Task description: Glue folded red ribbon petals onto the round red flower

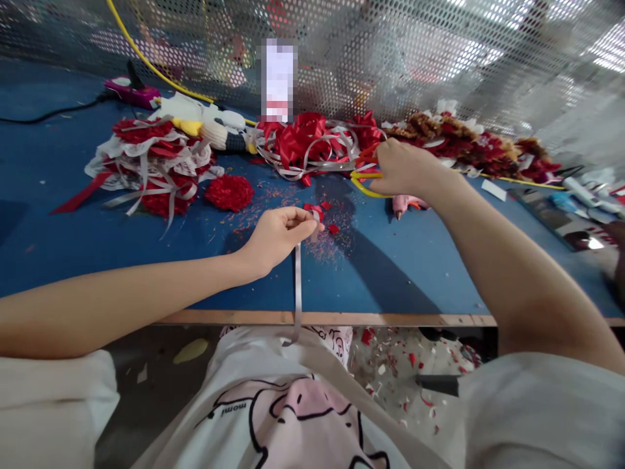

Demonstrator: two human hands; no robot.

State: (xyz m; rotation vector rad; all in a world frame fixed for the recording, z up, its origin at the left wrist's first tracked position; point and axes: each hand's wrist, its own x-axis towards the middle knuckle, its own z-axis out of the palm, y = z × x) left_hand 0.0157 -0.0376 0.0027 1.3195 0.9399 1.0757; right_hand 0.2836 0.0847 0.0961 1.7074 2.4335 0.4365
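Between the fingertips of my left hand (283,238) is a thin silver-grey ribbon (298,280), its long end hanging over the table's front edge onto my shirt. Small red ribbon pieces (333,228) lie by those fingertips. Farther back, my right hand (407,166) is closed on scissors (365,184) with yellow and orange handles; their blades point left, in front of a heap of red and silver ribbons (312,143). A pink glue gun (400,206) lies just below the right wrist. A round red ruffled flower (229,193) rests left of my left hand.
Red-and-white ribboned rosettes (156,163) are piled at left, near a magenta-handled tool (131,91) with a black cord. Brown and red fabric pieces (469,143) line the back right, along a perforated metal screen (342,58). Scraps litter the floor (410,365).
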